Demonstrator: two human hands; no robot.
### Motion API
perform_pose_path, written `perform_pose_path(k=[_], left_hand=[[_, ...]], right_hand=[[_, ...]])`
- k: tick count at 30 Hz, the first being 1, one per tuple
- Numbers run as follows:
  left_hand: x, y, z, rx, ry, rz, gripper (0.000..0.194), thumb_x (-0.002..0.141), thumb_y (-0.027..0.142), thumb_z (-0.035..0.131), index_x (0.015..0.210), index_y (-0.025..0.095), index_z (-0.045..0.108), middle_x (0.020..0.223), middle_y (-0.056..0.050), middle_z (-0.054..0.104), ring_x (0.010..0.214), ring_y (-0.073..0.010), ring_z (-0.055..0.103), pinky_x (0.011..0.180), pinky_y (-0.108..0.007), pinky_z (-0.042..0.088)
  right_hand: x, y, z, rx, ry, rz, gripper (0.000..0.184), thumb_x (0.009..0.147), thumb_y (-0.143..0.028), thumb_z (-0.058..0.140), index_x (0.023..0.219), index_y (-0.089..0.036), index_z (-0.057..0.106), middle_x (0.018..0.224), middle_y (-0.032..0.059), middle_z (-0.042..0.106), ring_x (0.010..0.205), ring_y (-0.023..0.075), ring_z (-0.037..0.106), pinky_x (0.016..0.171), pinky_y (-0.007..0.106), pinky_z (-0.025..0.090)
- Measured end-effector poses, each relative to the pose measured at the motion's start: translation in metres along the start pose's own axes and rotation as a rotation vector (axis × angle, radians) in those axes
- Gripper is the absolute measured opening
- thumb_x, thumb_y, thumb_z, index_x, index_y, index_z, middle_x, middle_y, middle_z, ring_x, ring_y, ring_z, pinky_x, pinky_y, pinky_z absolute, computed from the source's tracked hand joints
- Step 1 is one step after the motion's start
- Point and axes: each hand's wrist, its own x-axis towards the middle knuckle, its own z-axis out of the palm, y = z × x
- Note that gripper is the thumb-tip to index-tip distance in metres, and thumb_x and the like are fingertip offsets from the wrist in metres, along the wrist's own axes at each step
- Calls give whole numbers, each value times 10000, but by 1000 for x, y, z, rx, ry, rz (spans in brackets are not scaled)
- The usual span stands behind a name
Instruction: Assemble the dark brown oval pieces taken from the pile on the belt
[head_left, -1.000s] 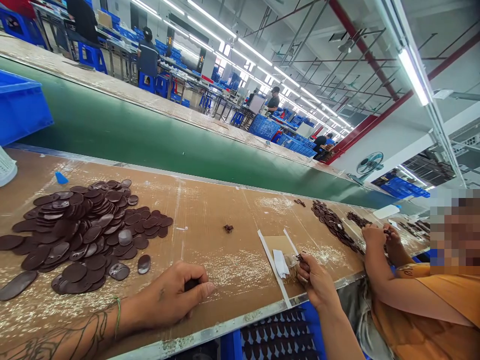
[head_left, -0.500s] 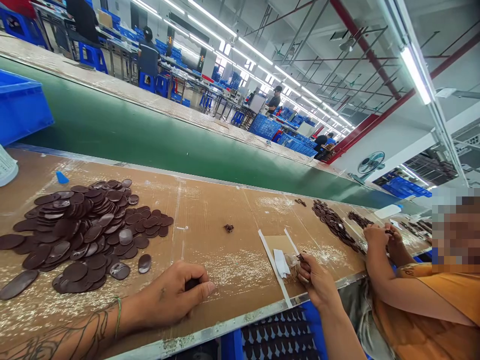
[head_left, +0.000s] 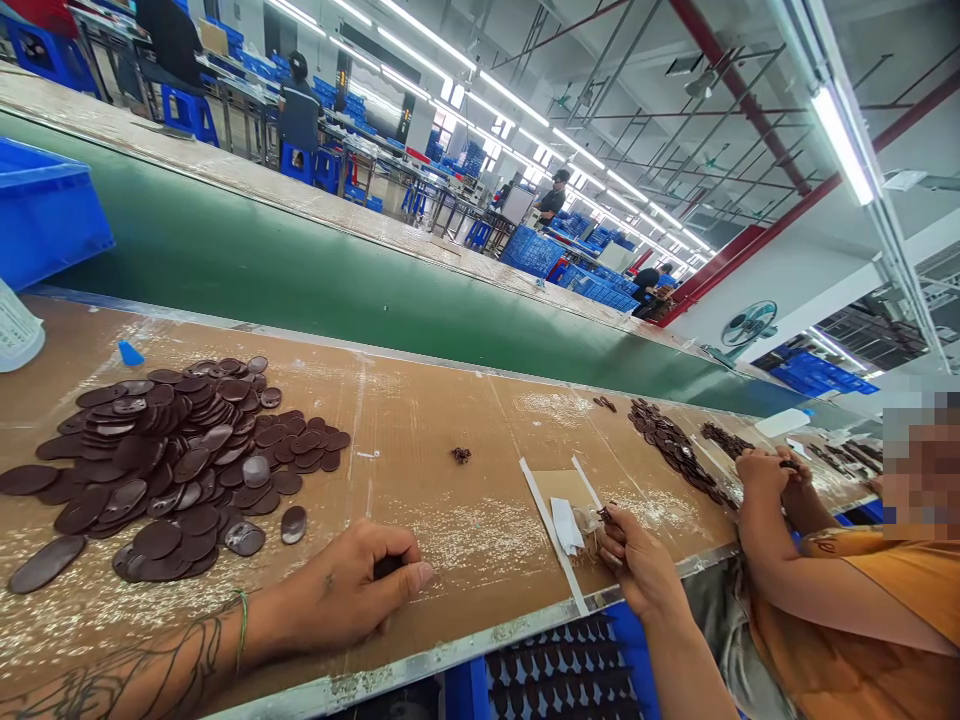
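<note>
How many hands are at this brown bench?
4: the person's left hand and right hand by the bench's near edge, and a co-worker's nearer hand and farther hand to the right. Distant workers' hands are too small to tell.

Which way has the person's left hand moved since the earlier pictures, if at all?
No real move: measured against the dark brown oval disc beside it, the left hand sits in the same place; only the camera view shifted slightly.

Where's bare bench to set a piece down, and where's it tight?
Bare cardboard top lies between the dark disc pile and the small dark clump, above your left hand. Another lies beyond that clump, before the farther discs. Crowded: the pile itself, and around your right hand by the white paper.
</note>
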Motion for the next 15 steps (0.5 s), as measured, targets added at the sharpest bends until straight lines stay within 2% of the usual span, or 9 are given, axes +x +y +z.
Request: perform_pose_path(k=[6,15], left_hand=[[-1,6,-2,25,0,-7,415,948,532,492,727,186,553,545,29,581,493,-101,488,514,-210,381],[0,-2,0,7,4,-1,411,953,528,491,741,182,557,546,33,578,487,-94,490,496,-203,371]], right_hand=[[1,1,-2,-10,-15,5,582,523,-414,964,660,-217,434,540,-119,327,434,31,293,352,153,281],[3,2,-3,-8,-32,9,572,521,-402,969,652,-211,446,534,-116,338,426,30,304,354,162,285]])
